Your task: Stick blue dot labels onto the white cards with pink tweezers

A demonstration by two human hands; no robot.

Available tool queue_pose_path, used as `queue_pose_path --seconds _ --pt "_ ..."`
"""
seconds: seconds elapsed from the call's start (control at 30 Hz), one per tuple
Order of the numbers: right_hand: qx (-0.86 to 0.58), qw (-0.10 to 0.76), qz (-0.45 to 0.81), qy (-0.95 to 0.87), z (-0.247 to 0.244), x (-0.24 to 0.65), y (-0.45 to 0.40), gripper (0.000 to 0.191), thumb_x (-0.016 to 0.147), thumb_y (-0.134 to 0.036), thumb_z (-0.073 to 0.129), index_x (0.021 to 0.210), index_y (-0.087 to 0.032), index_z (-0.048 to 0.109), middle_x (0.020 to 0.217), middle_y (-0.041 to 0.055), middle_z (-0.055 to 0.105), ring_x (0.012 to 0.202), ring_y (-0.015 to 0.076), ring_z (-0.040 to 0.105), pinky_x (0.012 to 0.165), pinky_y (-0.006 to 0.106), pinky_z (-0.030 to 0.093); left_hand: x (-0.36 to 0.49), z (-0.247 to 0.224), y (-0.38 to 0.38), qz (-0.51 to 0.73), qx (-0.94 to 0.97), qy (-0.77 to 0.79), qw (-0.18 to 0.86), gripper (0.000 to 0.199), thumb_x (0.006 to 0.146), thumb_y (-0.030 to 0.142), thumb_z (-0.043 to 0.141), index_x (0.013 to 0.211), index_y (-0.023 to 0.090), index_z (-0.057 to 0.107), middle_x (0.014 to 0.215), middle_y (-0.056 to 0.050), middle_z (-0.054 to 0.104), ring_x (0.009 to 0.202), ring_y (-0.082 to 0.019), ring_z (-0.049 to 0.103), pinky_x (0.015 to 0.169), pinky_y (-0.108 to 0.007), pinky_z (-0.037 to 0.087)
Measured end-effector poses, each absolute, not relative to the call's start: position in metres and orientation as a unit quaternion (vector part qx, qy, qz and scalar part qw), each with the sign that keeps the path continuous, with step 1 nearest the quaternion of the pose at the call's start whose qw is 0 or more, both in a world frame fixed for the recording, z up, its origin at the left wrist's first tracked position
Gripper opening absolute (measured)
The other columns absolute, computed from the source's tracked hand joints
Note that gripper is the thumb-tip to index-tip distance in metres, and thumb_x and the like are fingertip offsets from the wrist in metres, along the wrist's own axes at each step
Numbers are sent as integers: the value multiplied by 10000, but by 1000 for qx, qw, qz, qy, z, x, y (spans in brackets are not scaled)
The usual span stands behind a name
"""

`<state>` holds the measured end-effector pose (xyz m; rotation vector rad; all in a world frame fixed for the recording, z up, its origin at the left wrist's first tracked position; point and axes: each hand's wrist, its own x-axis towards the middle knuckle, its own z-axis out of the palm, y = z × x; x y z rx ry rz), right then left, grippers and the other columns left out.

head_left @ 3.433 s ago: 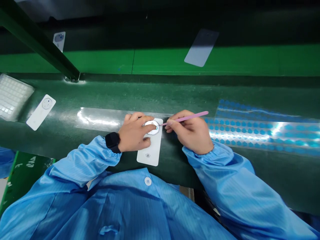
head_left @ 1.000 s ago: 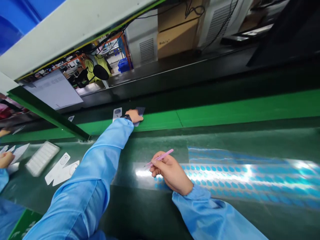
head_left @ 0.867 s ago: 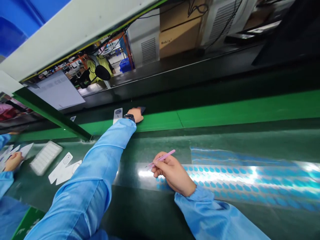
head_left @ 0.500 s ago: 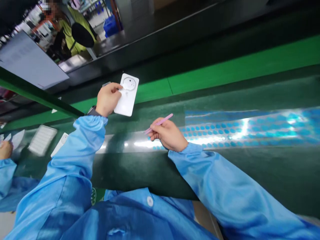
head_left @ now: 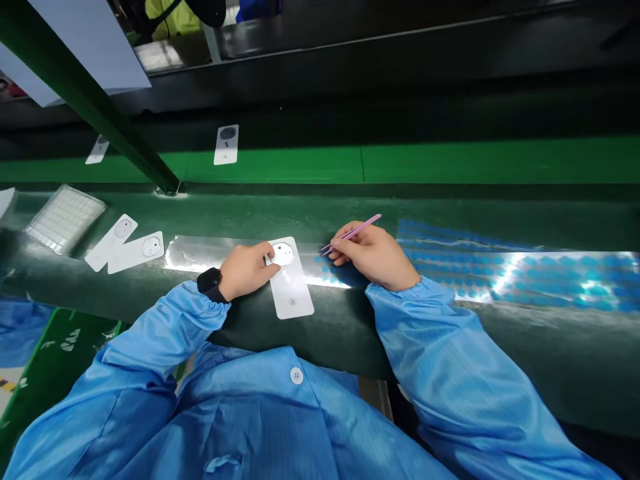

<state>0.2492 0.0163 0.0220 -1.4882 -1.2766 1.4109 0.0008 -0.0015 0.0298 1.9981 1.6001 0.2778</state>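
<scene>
A white card [head_left: 294, 293] with a round black-outlined mark near its top is pinched at its left edge by my left hand [head_left: 247, 269]. It lies over a clear film strip [head_left: 200, 252] on the green bench. My right hand [head_left: 375, 252] is closed around pink tweezers [head_left: 361, 227], whose dark tips point left, just right of the card. Under and beside that hand, the film carries rows of blue round stickers [head_left: 530, 277]. Whether the tweezer tips hold anything is too small to tell.
Two overlapping white cards [head_left: 137, 255] and a clear-lidded tray [head_left: 67, 217] lie at the left. Another card [head_left: 227, 145] rests on the bright green strip behind. A green post [head_left: 110, 123] rises at the back left. Part of a person in yellow shows beyond.
My left hand has brought the card down and nearer to me, onto the film. My right hand still grips the tweezers. The view has shifted, and the other person's hand at the left has left it.
</scene>
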Motion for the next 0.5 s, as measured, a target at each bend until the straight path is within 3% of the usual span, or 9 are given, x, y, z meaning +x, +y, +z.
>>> queue_pose_path --seconds 0.2,0.5 --pt "-588 340 558 -477 20 247 21 168 783 -174 756 714 -154 604 600 48 668 515 144 638 466 208 534 4 14 6 111 852 474 194 289 717 367 783 931 209 670 1046 -61 664 1057 -253 551 940 -393 426" --pt "-595 328 562 -472 17 250 21 214 775 -245 805 719 -138 628 650 80 692 510 138 639 459 197 539 2 10 6 119 873 409 238 218 790 313 746 970 236 651 1161 -44 677 1134 -245 558 951 -401 383"
